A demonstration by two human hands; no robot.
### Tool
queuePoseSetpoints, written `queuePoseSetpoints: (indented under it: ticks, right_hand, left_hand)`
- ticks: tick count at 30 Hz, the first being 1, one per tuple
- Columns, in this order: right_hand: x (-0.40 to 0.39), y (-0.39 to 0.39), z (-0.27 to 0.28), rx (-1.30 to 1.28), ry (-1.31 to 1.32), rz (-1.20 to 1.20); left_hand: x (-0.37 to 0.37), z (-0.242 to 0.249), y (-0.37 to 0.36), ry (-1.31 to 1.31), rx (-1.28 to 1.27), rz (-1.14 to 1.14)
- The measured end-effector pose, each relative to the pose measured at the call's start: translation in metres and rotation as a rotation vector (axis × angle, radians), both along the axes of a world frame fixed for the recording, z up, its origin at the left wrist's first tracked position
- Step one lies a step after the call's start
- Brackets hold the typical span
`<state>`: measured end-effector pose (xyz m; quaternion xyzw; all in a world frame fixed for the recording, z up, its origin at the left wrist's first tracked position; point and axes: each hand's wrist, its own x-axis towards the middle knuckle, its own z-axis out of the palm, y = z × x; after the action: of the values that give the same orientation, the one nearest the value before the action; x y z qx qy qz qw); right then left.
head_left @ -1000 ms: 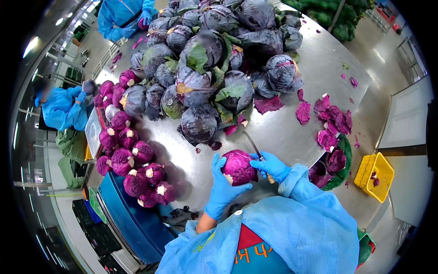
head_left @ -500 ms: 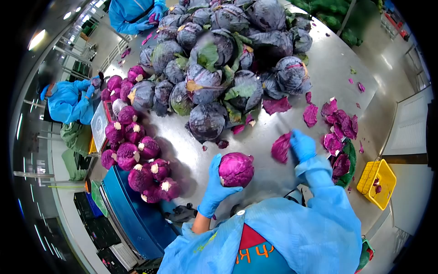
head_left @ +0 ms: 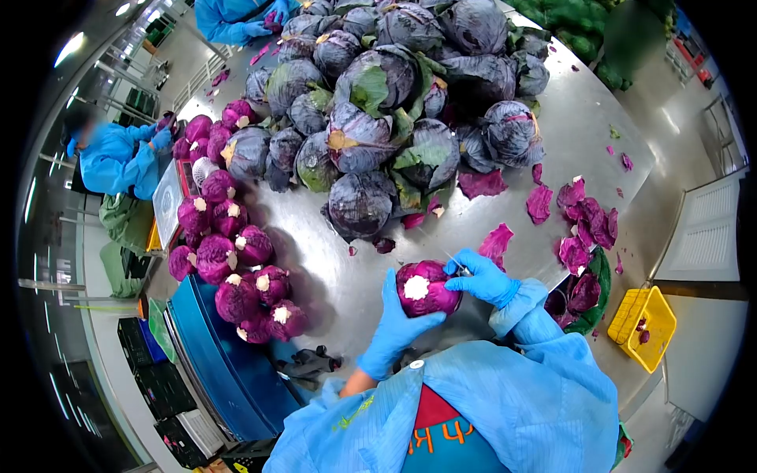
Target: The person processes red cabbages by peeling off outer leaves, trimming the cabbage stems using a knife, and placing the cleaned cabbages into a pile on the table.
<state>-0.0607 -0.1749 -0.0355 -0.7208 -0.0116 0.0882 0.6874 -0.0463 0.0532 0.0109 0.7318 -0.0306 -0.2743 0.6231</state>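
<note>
Purple cabbage [head_left: 428, 288], one, held just above the near part of the metal table [head_left: 339, 276], pale cut stem facing up. Left hand [head_left: 394, 325] cups it from left and near side, thumb beneath. Right hand [head_left: 485, 280] grasps one knife [head_left: 464, 270] at the cabbage's right side; blade small and partly hidden. One loose leaf [head_left: 496, 243] on the table just beyond the right hand.

Containers: green basket [head_left: 604, 296] at the table's right edge, purple leaves in it, uncountable. Yellow crate [head_left: 656, 347] farther right on the floor, about two purple scraps inside. Blue bin [head_left: 229, 370] at near left, contents not visible.

Counts: peeled cabbages [head_left: 216, 259] on the left, about sixteen, some overlapping. Dark cabbages [head_left: 360, 205] heaped at far middle, over a dozen, exact number hidden. Leaf pile [head_left: 587, 217] at right, several pieces. Two co-workers, far left, one [head_left: 118, 162] and another [head_left: 229, 20].
</note>
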Motion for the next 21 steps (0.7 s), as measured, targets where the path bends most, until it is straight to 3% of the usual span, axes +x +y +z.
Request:
queuePoseSetpoints:
  ticks: [2, 3, 5, 8, 9, 11, 13, 14, 16, 18, 20, 21]
  right_hand:
    - [0.000, -0.003, 0.009, -0.122, -0.043, 0.095]
    - [-0.002, -0.007, 0.019, -0.211, -0.041, 0.130]
    - [-0.009, -0.011, 0.021, -0.309, -0.005, 0.123]
    - [-0.032, -0.011, 0.004, -0.267, 0.023, -0.126]
    - [-0.037, -0.019, 0.000, -0.375, -0.042, -0.179]
    - [-0.051, -0.049, -0.014, -0.851, -0.088, -0.232]
    - [-0.072, -0.089, -0.037, -0.891, 0.010, -0.453]
    - [-0.084, -0.116, -0.050, -1.003, -0.075, -0.470]
    - [-0.090, -0.125, -0.006, -1.105, 0.079, -0.587]
    - [-0.087, -0.126, -0.014, -1.034, -0.056, -0.829]
    - [-0.064, -0.095, 0.001, -0.795, -0.145, -0.883]
    - [-0.052, -0.076, -0.007, -0.417, -0.079, -0.870]
  left_hand:
    - [-0.001, -0.024, -0.006, -0.151, 0.273, 0.076]
    - [0.003, -0.030, -0.004, -0.159, 0.245, 0.066]
    - [0.013, -0.030, 0.000, -0.032, 0.113, 0.031]
    - [0.027, -0.024, 0.009, 0.100, -0.050, 0.018]
    - [0.031, -0.018, 0.013, 0.164, -0.117, 0.030]
    - [0.039, -0.008, 0.017, 0.304, -0.302, 0.053]
    - [0.043, -0.008, 0.024, 0.469, -0.397, 0.161]
    - [0.045, -0.010, 0.025, 0.547, -0.450, 0.241]
    - [0.051, -0.013, 0.028, 0.650, -0.498, 0.290]
    - [0.055, -0.013, 0.027, 0.697, -0.501, 0.287]
    - [0.058, -0.009, 0.025, 0.678, -0.454, 0.234]
    - [0.058, -0.007, 0.022, 0.582, -0.389, 0.176]
